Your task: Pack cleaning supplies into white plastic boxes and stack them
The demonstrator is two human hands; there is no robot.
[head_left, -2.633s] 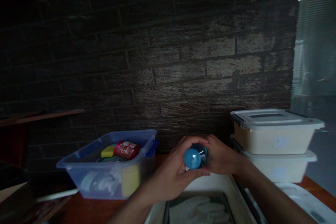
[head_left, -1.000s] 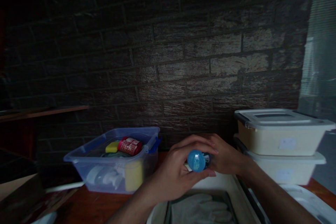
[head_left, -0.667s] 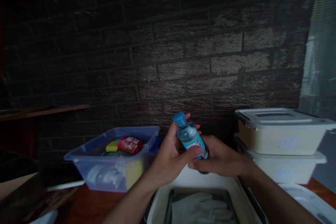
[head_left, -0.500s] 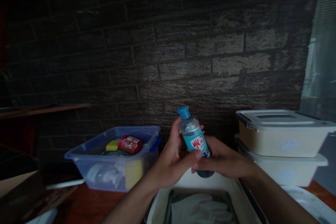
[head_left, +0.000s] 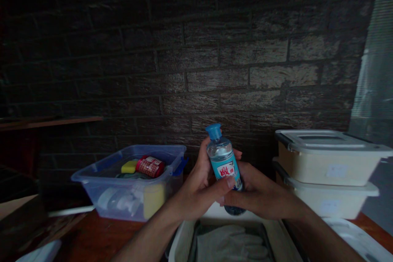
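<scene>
A clear bottle with a blue cap and a light-blue label (head_left: 226, 168) leans slightly to the left, cap up, in front of me. My left hand (head_left: 201, 190) wraps its left side, with the thumb across the label. Around its lower right side closes my right hand (head_left: 254, 190), its thumb near the left thumb. Both hands hold the bottle above an open white bin (head_left: 181, 239). Pale grey work gloves (head_left: 231, 243) lie in that bin on something dark green.
On the left stands a clear bluish tub (head_left: 119, 196) with a red-labelled container (head_left: 150, 166), a yellow sponge (head_left: 129, 167) and white bottles. Two lidded cream boxes (head_left: 325, 170) are stacked on the right, near a white lid (head_left: 359, 239). A brick wall (head_left: 196, 69) rises behind.
The bottle has turned a little in my hands, its label now facing slightly more left, and it stands a bit more upright. Both hands keep their hold. The view has shifted slightly.
</scene>
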